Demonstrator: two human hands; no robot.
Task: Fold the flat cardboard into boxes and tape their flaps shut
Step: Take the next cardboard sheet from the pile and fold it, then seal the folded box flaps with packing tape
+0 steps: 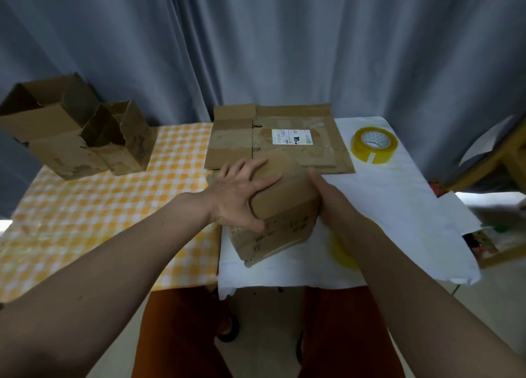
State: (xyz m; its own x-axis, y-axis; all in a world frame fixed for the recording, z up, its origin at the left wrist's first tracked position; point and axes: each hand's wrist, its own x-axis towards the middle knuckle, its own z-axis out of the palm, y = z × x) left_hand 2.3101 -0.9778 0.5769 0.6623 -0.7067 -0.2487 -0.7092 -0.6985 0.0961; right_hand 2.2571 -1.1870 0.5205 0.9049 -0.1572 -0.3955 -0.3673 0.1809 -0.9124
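While small brown cardboard box (280, 204) sits tilted between hands, just nearer than flat taped cardboard sheet (277, 138): left hand (242, 198) grips its left corner, fingers spread; right hand (327, 192) presses right side, grip unclear. Yellow tape roll (373, 145) right of sheet, nearer right hand.

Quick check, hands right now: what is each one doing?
Left hand: fingers spread, thumb curled round the edge of the cardboard box, gripping it.
Right hand: against the box's right side; grip cannot be told.
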